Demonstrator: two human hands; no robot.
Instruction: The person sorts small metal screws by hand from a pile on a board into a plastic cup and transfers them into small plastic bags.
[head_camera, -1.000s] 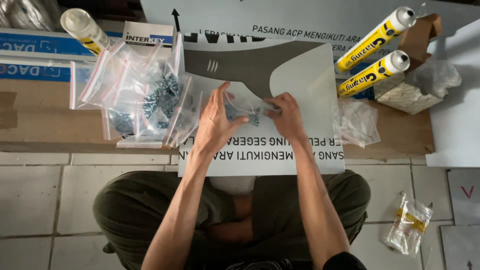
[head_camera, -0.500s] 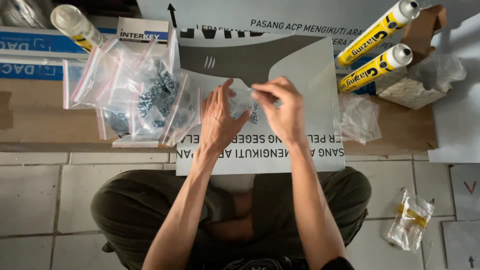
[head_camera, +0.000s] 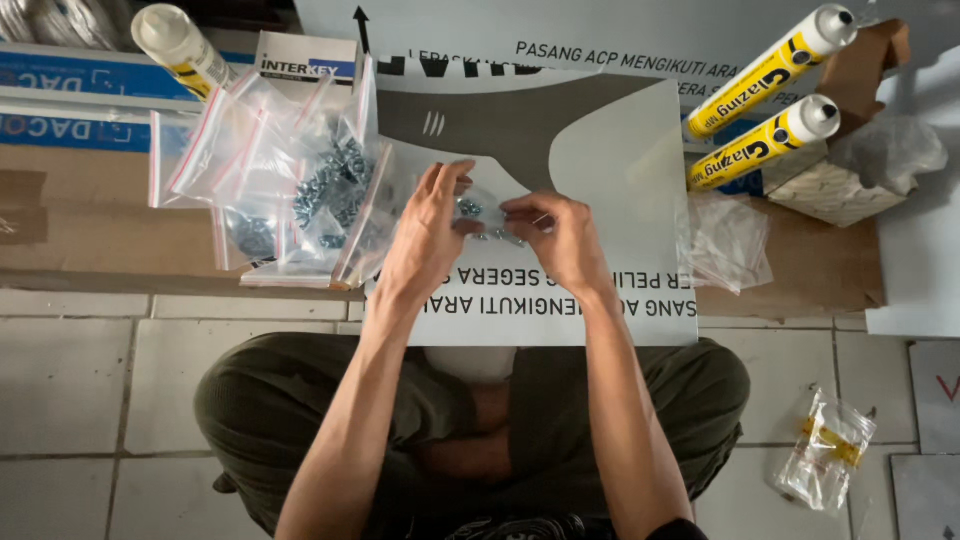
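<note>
A small clear zip bag of metal screws (head_camera: 484, 215) is held between both hands above a white printed panel (head_camera: 620, 160). My left hand (head_camera: 425, 240) grips the bag's left side with the fingers stretched upward. My right hand (head_camera: 556, 240) pinches the bag's top edge on the right side. To the left of my left hand lies a pile of clear zip bags with red strips (head_camera: 290, 180), some filled with dark screws.
Two yellow sealant tubes (head_camera: 765, 95) lie at the upper right beside a brown carton (head_camera: 850, 70), with a third tube (head_camera: 180, 45) at the upper left. Empty clear bags (head_camera: 725, 240) rest right of the panel. Another small bag (head_camera: 825, 450) lies on the tiled floor. My crossed legs are below.
My right hand has dropped from above the bag to its top edge on the right side. The left hand still holds the bag, with its fingers shifted slightly.
</note>
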